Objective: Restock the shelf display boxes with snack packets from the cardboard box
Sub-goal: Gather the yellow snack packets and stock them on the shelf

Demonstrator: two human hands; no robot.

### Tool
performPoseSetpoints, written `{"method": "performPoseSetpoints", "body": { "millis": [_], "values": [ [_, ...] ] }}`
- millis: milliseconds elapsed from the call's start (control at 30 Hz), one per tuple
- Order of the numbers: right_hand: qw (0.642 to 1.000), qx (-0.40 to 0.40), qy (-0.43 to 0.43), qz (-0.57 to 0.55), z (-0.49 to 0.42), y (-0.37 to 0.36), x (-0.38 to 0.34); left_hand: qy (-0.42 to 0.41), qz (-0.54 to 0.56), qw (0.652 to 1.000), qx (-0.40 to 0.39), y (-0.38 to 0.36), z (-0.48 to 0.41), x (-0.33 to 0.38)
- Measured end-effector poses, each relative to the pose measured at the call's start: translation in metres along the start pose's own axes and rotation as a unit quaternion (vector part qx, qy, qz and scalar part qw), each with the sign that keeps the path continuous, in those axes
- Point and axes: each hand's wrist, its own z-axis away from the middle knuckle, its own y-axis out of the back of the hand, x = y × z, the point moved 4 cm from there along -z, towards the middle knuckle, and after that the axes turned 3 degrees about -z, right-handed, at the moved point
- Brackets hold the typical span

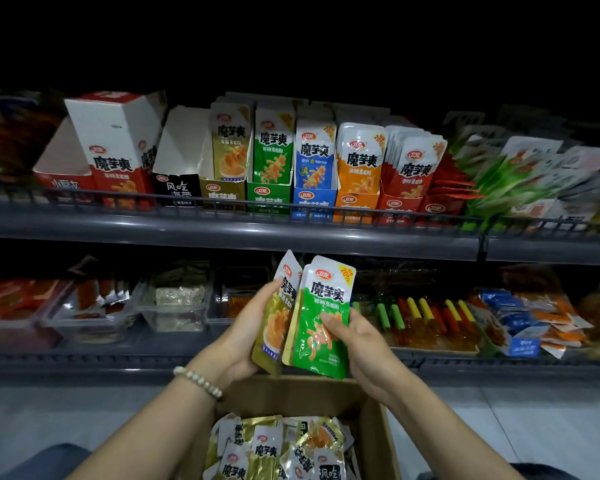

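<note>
My left hand (246, 327) grips a gold snack packet (274, 327) upright in front of the lower shelf. Overlapping it on the right is a green snack packet (321, 341), held by my right hand (355, 344) with the thumb across its front. Directly below my hands, the open cardboard box (378, 431) holds several loose gold and silver packets (278, 448). On the upper shelf stands a row of display boxes: gold (222, 195), green (269, 195), blue (314, 199), orange (355, 202) and red (399, 206), each with packets standing in it.
Two white display boxes (118, 133) stand at the upper shelf's left, beside a black one (177, 188). A dark rail (222, 204) runs along the shelf's front edge. The lower shelf holds clear trays (94, 317) and loose snacks (430, 320). Grey floor lies on both sides of the box.
</note>
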Motion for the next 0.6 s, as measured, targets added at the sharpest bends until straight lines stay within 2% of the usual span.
{"method": "performPoseSetpoints", "body": {
  "millis": [167, 333, 400, 600],
  "values": [
    [0.995, 0.076, 0.053, 0.029, -0.002, 0.012, -0.006, -0.005, -0.044, 0.995, 0.095, 0.015, -0.007, -0.001],
    [0.992, 0.093, 0.068, 0.045, -0.001, 0.000, 0.001, 0.020, -0.059, 0.997, 0.050, 0.001, -0.004, -0.004],
    [0.991, 0.087, 0.071, 0.066, -0.001, -0.010, 0.004, 0.001, -0.090, 0.996, 0.024, -0.004, -0.001, -0.001],
    [0.989, 0.067, 0.093, 0.089, -0.009, -0.028, -0.020, -0.030, -0.029, 0.998, 0.049, 0.007, -0.005, 0.015]
  ]
}}
